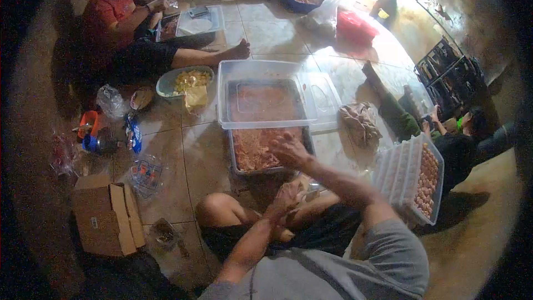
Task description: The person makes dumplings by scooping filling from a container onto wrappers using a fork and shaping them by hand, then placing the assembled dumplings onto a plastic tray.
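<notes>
My right hand (288, 150) is over the near black-rimmed tray (237, 171), its fingers spread above a reddish-brown minced mixture (252, 147). Close to my lap, my left hand (285, 196) is closed around something pale that I cannot make out. A clear plastic box (223, 94) stands across the far part of the tray, and more of the reddish mixture shows through it. To my right sits a tilted translucent container (436, 211) with many small round balls (426, 180) along one side.
A person in red (111, 16) sits at far left beside another bin. A bowl of yellowish pieces (166, 84), a crumpled cloth (360, 123) and a cardboard box (100, 219) lie around me. Another person's leg (397, 114) extends from the right.
</notes>
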A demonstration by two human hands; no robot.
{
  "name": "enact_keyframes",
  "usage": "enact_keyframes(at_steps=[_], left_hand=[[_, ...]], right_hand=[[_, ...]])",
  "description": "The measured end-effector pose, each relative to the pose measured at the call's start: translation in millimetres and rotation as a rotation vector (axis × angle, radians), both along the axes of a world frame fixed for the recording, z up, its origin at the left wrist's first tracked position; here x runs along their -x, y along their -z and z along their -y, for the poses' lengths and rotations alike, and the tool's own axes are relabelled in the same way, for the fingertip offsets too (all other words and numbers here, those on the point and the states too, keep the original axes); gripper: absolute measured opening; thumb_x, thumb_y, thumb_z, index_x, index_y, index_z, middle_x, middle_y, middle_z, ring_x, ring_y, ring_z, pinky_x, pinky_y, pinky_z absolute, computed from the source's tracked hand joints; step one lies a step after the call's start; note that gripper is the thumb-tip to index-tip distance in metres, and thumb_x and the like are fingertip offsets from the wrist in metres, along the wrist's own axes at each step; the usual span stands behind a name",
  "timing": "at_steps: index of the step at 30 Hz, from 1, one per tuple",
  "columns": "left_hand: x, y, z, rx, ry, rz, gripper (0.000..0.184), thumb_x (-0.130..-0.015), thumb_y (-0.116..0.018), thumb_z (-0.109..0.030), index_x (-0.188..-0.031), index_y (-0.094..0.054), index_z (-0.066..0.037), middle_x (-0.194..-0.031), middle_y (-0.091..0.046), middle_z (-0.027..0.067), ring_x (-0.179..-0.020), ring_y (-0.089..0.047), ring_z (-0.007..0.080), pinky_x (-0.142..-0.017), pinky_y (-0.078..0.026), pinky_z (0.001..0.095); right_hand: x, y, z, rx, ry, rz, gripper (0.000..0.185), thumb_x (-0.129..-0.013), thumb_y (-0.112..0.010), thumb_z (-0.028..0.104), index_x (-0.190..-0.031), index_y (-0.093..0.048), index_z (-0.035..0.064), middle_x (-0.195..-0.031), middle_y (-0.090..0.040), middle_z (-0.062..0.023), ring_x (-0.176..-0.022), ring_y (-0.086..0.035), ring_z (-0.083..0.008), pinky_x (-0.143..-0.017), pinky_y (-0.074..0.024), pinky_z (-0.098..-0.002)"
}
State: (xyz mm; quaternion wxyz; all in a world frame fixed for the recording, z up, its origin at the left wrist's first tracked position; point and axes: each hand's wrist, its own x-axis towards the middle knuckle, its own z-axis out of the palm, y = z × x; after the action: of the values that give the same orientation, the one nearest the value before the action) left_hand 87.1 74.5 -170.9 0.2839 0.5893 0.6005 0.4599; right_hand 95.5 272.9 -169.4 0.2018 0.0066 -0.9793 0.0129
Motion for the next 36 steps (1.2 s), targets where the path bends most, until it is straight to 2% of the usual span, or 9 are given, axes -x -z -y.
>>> enact_keyframes(at_steps=[3,9,11,13,17,23,26,28,36], left_hand=[[-1,1,-11,0.255,0.044,0.045,0.025,-0.082,-0.072,-0.022,-0.099,-0.067,-0.004,-0.092,-0.069,0.0189,-0.087,-0.069,0.0338,-0.079,-0.054,0.0416],[3,-27,0,0.263,0.116,0.512,0.031,-0.083,-0.071,-0.024,-0.099,-0.066,0.002,-0.093,-0.07,0.0199,-0.091,-0.069,0.0326,-0.082,-0.053,0.039],[6,9,-11,0.274,0.135,0.351,0.029,-0.084,-0.071,-0.022,-0.1,-0.066,0.002,-0.094,-0.07,0.0178,-0.089,-0.069,0.0295,-0.082,-0.053,0.0376],[4,15,-8,0.288,0.168,0.194,0.027,-0.084,-0.07,-0.021,-0.101,-0.066,0.001,-0.096,-0.07,0.0157,-0.088,-0.069,0.0265,-0.082,-0.053,0.0363],[24,-13,-22,0.36,0.085,0.309,0.039,-0.092,-0.063,-0.036,-0.111,-0.064,-0.002,-0.104,-0.068,0.0142,-0.095,-0.067,0.0261,-0.083,-0.055,0.0383],[54,-85,-6,0.054,0.036,1.856,0.075,-0.093,-0.055,-0.06,-0.134,-0.044,0.002,-0.132,-0.055,0.0175,-0.117,-0.057,0.0336,-0.102,-0.045,0.0488],[58,-134,-8,-0.443,0.817,2.417,0.086,-0.091,-0.052,-0.067,-0.14,-0.037,0.002,-0.139,-0.049,0.0191,-0.126,-0.05,0.035,-0.109,-0.038,0.0497],[55,-154,-8,-0.187,0.014,1.925,0.091,-0.09,-0.044,-0.074,-0.137,-0.045,0.004,-0.134,-0.056,0.0184,-0.123,-0.054,0.0334,-0.107,-0.041,0.0449],[55,-158,-1,-0.244,-0.056,1.803,0.093,-0.093,-0.037,-0.072,-0.136,-0.044,0.01,-0.137,-0.052,0.0268,-0.126,-0.052,0.039,-0.11,-0.039,0.0502]], right_hand=[[3,-110,5,0.141,-0.044,0.655,0.027,-0.082,-0.068,0.024,-0.108,-0.068,0.0177,-0.115,-0.064,-0.0067,-0.115,-0.057,-0.0285,-0.106,-0.0316,-0.0539],[-2,-25,4,0.269,0.257,0.219,0.023,-0.087,-0.065,0.022,-0.11,-0.068,0.0203,-0.13,-0.06,-0.005,-0.122,-0.052,-0.022,-0.106,-0.0298,-0.0504],[-2,13,-10,-0.127,-0.032,-0.007,0.025,-0.089,-0.064,0.022,-0.113,-0.068,0.02,-0.121,-0.063,-0.0052,-0.118,-0.055,-0.0232,-0.105,-0.031,-0.0519],[-12,-66,11,-0.032,-0.002,0.414,0.029,-0.09,-0.061,0.024,-0.119,-0.066,0.0226,-0.12,-0.066,-0.0033,-0.118,-0.058,-0.0248,-0.108,-0.0271,-0.0521],[-48,-143,24,0.363,0.14,0.147,0.014,-0.089,-0.062,0.012,-0.101,-0.069,0.0095,-0.097,-0.068,-0.0095,-0.091,-0.064,-0.0262,-0.082,-0.0472,-0.0426],[-89,-183,69,1.044,0.484,-0.139,0.017,-0.092,-0.063,0.009,-0.107,-0.064,0.0021,-0.091,-0.07,-0.0176,-0.08,-0.068,-0.0213,-0.072,-0.0531,-0.0385],[-93,-167,95,1.086,0.454,-0.317,0.013,-0.092,-0.062,0.003,-0.104,-0.063,0.0007,-0.088,-0.068,-0.0141,-0.082,-0.065,-0.0181,-0.074,-0.0526,-0.0345],[-95,-149,107,1.094,0.531,-0.208,0.013,-0.09,-0.061,-0.001,-0.103,-0.063,0.0004,-0.092,-0.066,-0.013,-0.086,-0.065,-0.019,-0.077,-0.0518,-0.0333],[-100,-139,131,0.78,0.199,-0.322,0.021,-0.079,-0.065,0.0,-0.099,-0.062,0.0008,-0.093,-0.055,-0.0147,-0.09,-0.058,-0.0361,-0.077,-0.0496,-0.0417]])
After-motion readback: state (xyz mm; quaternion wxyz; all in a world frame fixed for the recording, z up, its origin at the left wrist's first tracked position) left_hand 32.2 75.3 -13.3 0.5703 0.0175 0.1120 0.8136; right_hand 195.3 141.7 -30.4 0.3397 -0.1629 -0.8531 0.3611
